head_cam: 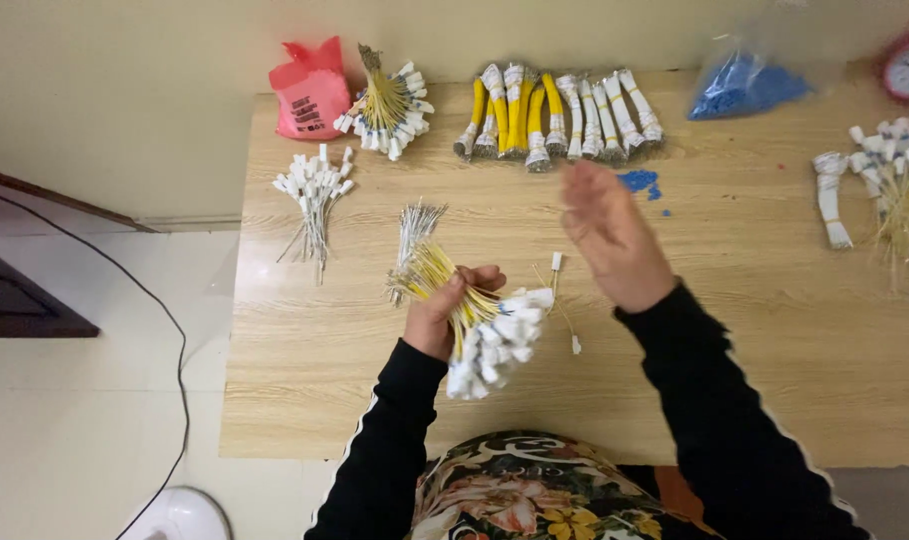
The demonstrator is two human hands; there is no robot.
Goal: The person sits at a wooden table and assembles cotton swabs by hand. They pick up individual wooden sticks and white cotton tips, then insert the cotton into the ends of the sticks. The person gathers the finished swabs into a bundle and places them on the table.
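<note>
Pale wooden table (774, 330) fills the frame, where at lower centre the left hand (436, 312) clenches a bundle of yellow wires with white connectors (474, 325), while the right hand (611, 238), blurred, hovers spread and empty right of it, above a loose wire (562, 300).

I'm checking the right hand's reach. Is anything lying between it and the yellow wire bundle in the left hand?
Only a loose white-tipped wire lies flat on the table between the raised right hand and the wire bundle gripped by the left hand.
</note>
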